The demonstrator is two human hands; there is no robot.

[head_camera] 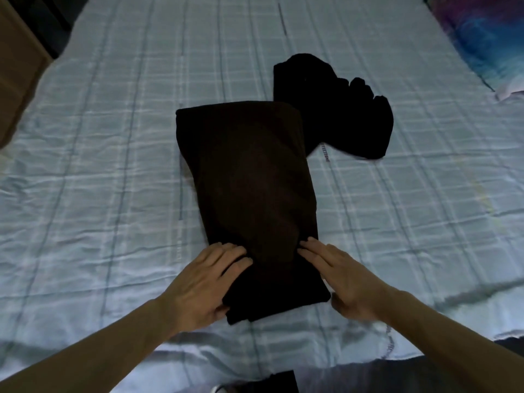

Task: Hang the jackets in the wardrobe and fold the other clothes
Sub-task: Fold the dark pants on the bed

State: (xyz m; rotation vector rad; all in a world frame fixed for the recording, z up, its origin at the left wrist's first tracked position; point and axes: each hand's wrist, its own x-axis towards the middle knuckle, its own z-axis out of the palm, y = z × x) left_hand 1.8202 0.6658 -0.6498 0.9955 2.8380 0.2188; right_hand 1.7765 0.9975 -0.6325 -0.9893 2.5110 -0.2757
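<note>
While left hand (204,282) and right hand (341,275) press flat-fingered, soft brown folded garment (249,180), oblong, on quilted bedspread (99,165).

Pale blue checked sheet (99,165) is spread across the view, creased. Blue-purple pillow (482,38) laid at far right. Brown furniture (17,66) seen far left

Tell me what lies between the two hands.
The near end of the folded brown garment lies between the left hand and right hand, both touching it, in the head view.
</note>
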